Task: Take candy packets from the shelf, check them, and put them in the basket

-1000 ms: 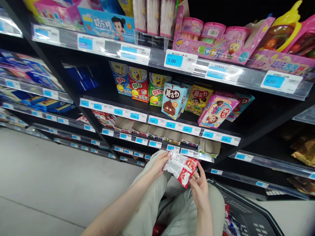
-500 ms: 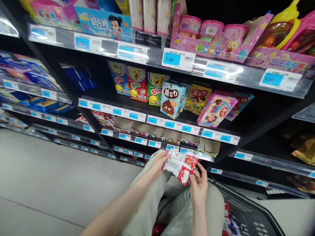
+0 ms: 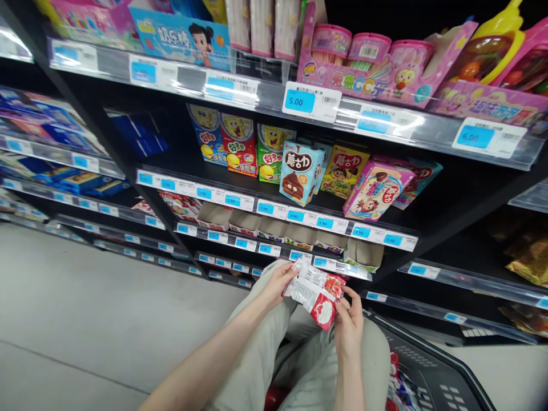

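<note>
A small red and silver snack packet (image 3: 309,291) is held over my knees, its printed back with a pale seam facing up. My left hand (image 3: 280,284) pinches the packet's left end, thumb on top. At the opposite end, my right hand (image 3: 349,319) grips the red edge between thumb and fingers. The packet lies tilted, with its right end lower. Just beyond it runs the price-tag strip of a low shelf (image 3: 269,249).
Several snack boxes, among them a light-blue one (image 3: 299,174), stand on the middle shelf. Below are open cardboard trays (image 3: 272,229). A dark shopping basket (image 3: 428,354) with colourful packets stands at my right knee. Grey floor (image 3: 85,308) extends to the left.
Both hands keep hold of the packet. Its right end has shifted and turned slightly, and my right fingers have adjusted on the edge. The shelf goods have stayed put.
</note>
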The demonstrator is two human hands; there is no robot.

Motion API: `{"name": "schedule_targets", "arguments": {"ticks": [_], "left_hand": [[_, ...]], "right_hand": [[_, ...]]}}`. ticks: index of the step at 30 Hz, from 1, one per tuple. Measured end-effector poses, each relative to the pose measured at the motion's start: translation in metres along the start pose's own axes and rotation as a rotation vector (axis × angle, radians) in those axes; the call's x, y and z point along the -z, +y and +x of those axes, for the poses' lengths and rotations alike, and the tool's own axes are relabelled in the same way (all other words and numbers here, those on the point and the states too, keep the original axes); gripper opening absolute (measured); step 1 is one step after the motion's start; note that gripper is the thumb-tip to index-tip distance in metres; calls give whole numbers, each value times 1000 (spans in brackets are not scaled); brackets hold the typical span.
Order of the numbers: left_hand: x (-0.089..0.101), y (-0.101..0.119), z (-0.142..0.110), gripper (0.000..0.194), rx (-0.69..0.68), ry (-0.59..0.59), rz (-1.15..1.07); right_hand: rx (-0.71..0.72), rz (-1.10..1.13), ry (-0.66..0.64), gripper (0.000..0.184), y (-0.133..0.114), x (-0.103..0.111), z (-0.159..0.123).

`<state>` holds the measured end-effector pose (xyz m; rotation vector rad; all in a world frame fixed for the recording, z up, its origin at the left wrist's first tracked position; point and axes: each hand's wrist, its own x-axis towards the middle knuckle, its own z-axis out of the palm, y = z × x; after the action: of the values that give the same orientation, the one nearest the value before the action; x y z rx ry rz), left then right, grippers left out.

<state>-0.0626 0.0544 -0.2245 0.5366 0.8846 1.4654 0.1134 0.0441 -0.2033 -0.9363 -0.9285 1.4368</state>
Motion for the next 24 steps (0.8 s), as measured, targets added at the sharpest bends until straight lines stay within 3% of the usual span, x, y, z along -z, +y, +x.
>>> {"name": "schedule_targets", "arguments": {"ticks": [3, 6, 9, 16, 24], "left_hand": [[-2, 4, -3, 37, 34, -77, 9], [-3, 5, -3, 30, 93, -105, 27], [-3, 2, -3, 23, 112, -55, 44], [-6, -7, -1, 26, 54, 19, 89], [-5, -7, -3, 23, -97, -116, 270]], "right_hand": [[-6, -48, 30, 51, 5, 7, 3], [-19, -205, 47, 36, 14, 16, 8], [-16, -294, 69, 27, 19, 21, 11], [57, -497, 285, 25, 23, 18, 11], [85, -640, 309, 25, 22, 21, 13]]}}
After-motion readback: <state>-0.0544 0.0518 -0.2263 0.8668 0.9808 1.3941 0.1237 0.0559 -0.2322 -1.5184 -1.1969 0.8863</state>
